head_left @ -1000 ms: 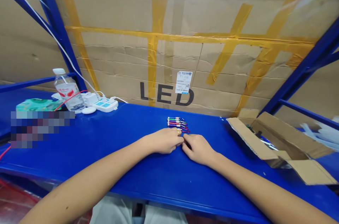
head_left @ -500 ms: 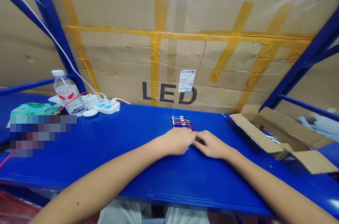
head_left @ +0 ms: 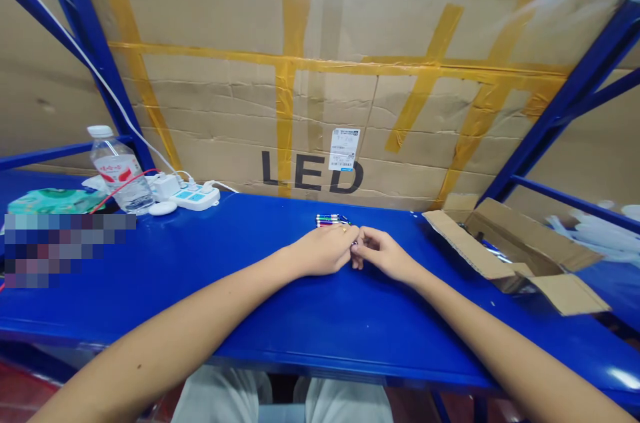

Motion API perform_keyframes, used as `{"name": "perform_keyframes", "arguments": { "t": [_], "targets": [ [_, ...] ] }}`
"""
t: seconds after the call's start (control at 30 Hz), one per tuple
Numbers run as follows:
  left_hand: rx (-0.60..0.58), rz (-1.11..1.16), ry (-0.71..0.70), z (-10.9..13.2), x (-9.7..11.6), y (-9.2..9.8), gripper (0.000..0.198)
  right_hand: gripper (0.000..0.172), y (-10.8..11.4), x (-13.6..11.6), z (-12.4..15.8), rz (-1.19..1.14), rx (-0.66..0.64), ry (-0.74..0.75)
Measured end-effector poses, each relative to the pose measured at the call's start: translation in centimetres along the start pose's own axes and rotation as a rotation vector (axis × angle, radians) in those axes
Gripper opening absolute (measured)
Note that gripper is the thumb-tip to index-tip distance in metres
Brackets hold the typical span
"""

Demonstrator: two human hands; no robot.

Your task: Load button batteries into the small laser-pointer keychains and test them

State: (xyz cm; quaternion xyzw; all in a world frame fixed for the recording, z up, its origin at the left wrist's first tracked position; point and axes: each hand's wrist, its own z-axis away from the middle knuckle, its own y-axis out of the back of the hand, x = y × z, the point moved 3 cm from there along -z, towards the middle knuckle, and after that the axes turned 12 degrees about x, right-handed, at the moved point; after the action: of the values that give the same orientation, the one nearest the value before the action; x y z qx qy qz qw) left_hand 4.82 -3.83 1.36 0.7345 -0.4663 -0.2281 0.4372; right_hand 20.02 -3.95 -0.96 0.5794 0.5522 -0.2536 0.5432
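Observation:
Several small shiny metal tubes (head_left: 328, 217) in blue, green and red lie side by side on the blue tabletop. They look like mini torches with thin angled tips, though their exact kind is unclear. My left hand (head_left: 327, 248) is closed over the near end of this row and covers part of it. Pressed up to it is my right hand (head_left: 383, 253), its thumb and fingers pinched together. A small dark purple end of a tube (head_left: 355, 244) shows between both hands' fingertips; the rest is hidden by my fingers.
At the right stands an open cardboard box (head_left: 520, 246) with some shiny tubes inside. On the left are a water bottle (head_left: 123, 173), a white power strip (head_left: 197, 197), a round white disc (head_left: 163, 208) and a green packet (head_left: 55, 201). A cardboard sheet (head_left: 230, 109) walls the back.
Both hands have shifted slightly forward over the row, covering more of the tubes. The right fingers now pinch at a dark purple tube end. The view has moved a little.

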Motion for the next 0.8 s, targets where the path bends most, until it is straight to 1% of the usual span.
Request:
{"name": "perform_keyframes", "arguments": {
  "t": [0.07,0.17,0.23,0.33,0.43,0.5,0.53,0.7,0.8],
  "targets": [
    [0.002,-0.030,-0.057,0.1,0.0,0.0,0.022,0.034,-0.3,0.1,0.0,-0.133,-0.071,-0.108],
    [0.011,-0.085,-0.114,0.2,-0.1,-0.3,0.023,0.038,-0.1,0.1,-0.2,-0.185,-0.114,-0.198],
    [0.005,-0.121,-0.124,0.2,0.0,-0.5,0.020,0.040,0.2,-0.1,-0.6,-0.144,-0.156,-0.237],
    [-0.031,-0.183,-0.111,0.4,0.3,-0.6,0.024,0.032,0.4,-0.5,-1.3,0.007,-0.314,-0.318],
    [-0.055,-0.186,-0.081,0.6,0.6,-0.1,0.030,0.033,0.6,-1.0,-2.1,0.137,-0.379,-0.392],
    [-0.057,-0.180,-0.052,0.8,0.6,0.4,0.032,0.035,0.5,-1.2,-2.5,0.162,-0.390,-0.424],
    [-0.056,-0.182,-0.036,0.9,0.5,0.6,0.031,0.035,0.4,-1.2,-2.6,0.138,-0.395,-0.426],
    [-0.036,-0.166,-0.023,1.0,-0.4,0.8,0.030,0.035,-0.5,-0.4,-2.4,-0.147,-0.381,-0.375],
    [-0.041,-0.144,-0.029,1.1,-0.6,0.6,0.031,0.032,-0.7,0.4,-2.0,-0.170,-0.336,-0.352]
  ]
}}
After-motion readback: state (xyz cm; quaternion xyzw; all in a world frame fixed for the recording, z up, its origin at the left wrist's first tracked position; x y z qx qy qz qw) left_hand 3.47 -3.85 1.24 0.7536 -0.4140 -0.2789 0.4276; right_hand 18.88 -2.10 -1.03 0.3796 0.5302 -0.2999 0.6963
